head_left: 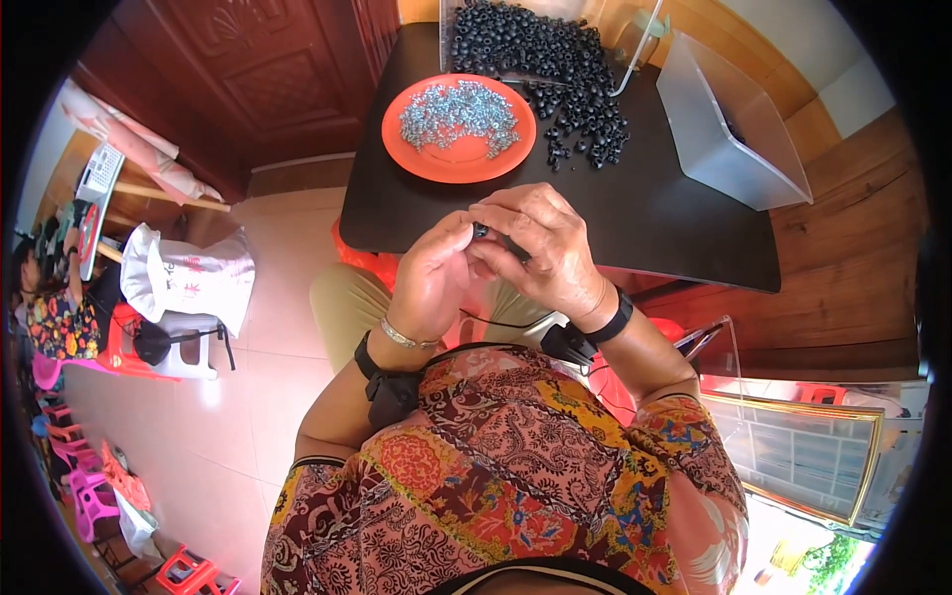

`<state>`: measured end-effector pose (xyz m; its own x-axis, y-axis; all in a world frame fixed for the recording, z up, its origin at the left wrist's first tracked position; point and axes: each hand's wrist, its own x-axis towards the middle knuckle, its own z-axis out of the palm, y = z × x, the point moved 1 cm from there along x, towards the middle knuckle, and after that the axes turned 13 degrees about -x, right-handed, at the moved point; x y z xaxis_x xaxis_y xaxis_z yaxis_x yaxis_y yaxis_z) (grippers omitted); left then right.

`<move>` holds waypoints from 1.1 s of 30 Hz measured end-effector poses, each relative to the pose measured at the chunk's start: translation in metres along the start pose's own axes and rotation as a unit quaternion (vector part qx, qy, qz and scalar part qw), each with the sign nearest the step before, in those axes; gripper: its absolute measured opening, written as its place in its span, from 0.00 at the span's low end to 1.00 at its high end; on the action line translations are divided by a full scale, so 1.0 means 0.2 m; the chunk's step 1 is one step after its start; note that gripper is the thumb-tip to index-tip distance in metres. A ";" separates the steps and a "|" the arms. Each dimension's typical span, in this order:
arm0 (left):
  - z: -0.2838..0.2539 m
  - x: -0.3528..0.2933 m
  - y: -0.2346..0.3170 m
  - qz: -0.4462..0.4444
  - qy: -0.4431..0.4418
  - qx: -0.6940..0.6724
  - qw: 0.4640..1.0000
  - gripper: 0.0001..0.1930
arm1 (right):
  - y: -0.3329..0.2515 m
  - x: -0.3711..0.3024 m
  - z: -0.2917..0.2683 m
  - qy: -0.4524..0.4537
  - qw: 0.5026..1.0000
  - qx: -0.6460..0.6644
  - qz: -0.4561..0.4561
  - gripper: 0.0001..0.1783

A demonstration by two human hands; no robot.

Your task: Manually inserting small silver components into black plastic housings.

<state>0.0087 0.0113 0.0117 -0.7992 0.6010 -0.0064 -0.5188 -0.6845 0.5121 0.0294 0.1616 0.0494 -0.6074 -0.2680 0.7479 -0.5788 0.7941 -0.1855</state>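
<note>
In front of my chest, over the table's near edge, my two hands meet. A small black plastic part (480, 230) is pinched by the thumb and fingers of my left hand (433, 273). My right hand (548, 248) is closed, its fingertips touching the same part; a dark patch shows under its curled fingers, too shaded to name. Beyond the hands is an orange plate (458, 169) of small silvery metal pieces (458, 111), which look like screws. A heap of similar black plastic parts (585, 119) spills from a clear bin at the back.
The dark table (684, 233) carries a translucent plastic bin (729, 129) on its right. Wood panelling (843, 268) borders that side. At left, a white bag (193, 278) rests by stools, and another person (64, 317) sits farther off. A door (268, 79) stands behind.
</note>
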 end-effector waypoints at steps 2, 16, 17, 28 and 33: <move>0.00 0.00 0.00 -0.005 0.000 0.004 1.000 0.14 | 0.00 0.00 0.00 0.001 1.000 -0.002 0.000 0.24; -0.04 0.02 -0.03 0.012 0.018 0.012 1.000 0.12 | 0.02 -0.03 0.07 0.028 0.998 -0.045 -0.020 0.22; -0.04 0.03 -0.04 0.012 0.012 0.011 1.000 0.12 | 0.01 -0.04 0.08 0.029 0.998 -0.051 -0.022 0.22; -0.13 0.04 -0.06 0.063 0.042 0.014 0.997 0.11 | 0.01 -0.08 0.18 -0.005 0.994 -0.104 -0.035 0.23; -0.13 0.06 -0.09 0.071 0.069 0.014 0.995 0.11 | 0.03 -0.09 0.18 -0.006 0.993 -0.111 -0.040 0.22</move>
<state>0.0007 0.0204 -0.0193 -0.8993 0.4346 -0.0491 -0.3900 -0.7461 0.5396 0.0168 0.1504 0.0122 -0.5707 -0.3405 0.7472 -0.4929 0.8699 0.0199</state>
